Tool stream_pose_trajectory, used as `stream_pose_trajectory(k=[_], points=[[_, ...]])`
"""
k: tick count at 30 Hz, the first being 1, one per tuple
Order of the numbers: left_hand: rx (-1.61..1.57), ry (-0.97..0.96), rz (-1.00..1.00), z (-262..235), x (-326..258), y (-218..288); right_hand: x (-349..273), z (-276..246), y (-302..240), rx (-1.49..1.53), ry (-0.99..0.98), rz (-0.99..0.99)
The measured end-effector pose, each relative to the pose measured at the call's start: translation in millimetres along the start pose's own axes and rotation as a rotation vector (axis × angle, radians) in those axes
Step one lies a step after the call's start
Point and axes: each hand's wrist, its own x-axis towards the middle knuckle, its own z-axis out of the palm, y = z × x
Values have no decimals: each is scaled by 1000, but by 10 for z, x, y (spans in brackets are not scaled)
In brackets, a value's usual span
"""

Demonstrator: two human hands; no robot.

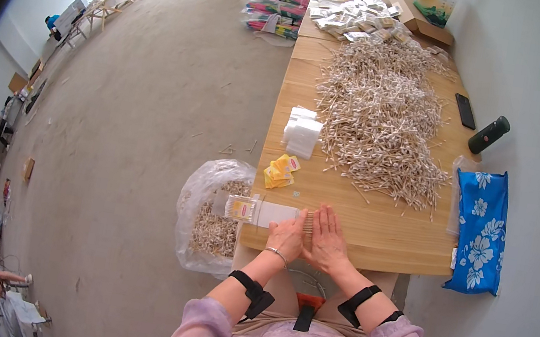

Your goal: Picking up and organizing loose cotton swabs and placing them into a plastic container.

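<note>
Head view: it looks down on a wooden table [407, 245] and two bare hands at its near edge; 12 o'clock is the top.
Left hand [286, 234]: it lies beside the bundle; whether its fingers clamp on anything, I cannot tell.
Right hand [329, 241]: its fingers are straight, close together, not curled; it lies against the other side.
Bundle [309, 223]: these swab sticks are between the two hands, at the near edge.
Strip [278, 215]: white, at 9 o'clock of the left hand.
Pack [240, 208]: swabs with a yellow card, farther at 9 o'clock, at the table's edge.
Cards [281, 172]: yellow, at 11 o'clock from the hands.
Sleeves [302, 135]: white, just beyond the cards.
Heap [387, 109]: many loose swabs, at 1 o'clock.
Sack [188, 215]: clear, with swabs inside, at 9 o'clock, below the table.
</note>
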Motion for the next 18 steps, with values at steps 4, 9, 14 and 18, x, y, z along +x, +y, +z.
stream_pose_trajectory(k=[4,9,14,18], points=[[-120,26,5,-56,-8,8,-57,-25,-47,-21,-31,-4],[-451,244,20,-31,5,5,-64,3,-33,-17,-25,22],[-919,445,84,260,93,36,-57,-20,-72,-19,-53,25],[-1037,418,67,272,113,-9,-39,20,-123,7,-36,37]])
